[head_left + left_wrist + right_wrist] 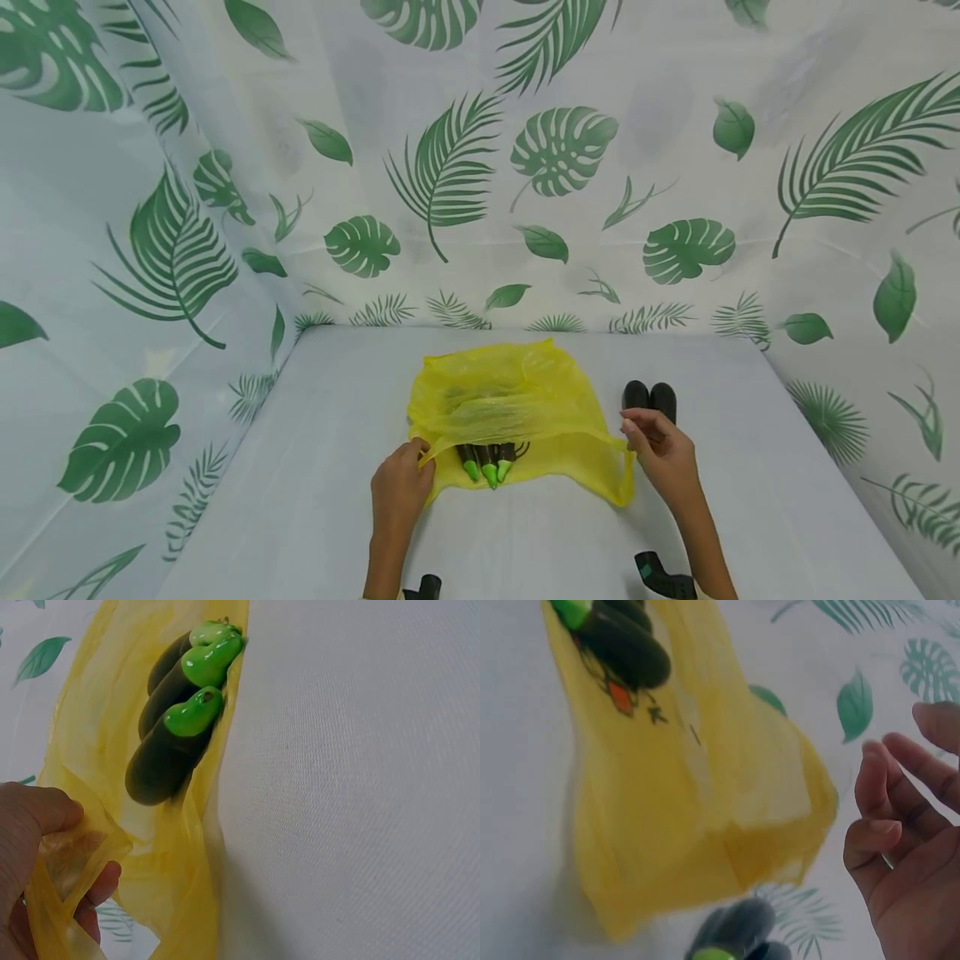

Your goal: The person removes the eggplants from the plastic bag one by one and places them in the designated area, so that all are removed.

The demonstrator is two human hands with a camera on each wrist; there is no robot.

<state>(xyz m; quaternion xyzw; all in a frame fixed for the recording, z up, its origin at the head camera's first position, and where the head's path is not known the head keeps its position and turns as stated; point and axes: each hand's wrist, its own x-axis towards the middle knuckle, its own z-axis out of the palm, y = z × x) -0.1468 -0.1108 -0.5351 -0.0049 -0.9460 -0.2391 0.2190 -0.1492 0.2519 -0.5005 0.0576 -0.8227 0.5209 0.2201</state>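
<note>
In the head view, right of centre, the eggplant pair [663, 401], long axes running up the frame, lies just above the nearer right hand [666, 458], whose loosely bent fingers hold nothing, while the left hand [402, 490] pinches the bag [517, 407] at its left edge, lower centre.

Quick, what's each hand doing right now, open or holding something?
Left hand: holding the yellow bag.
Right hand: open, holding nothing, beside the bag.
</note>
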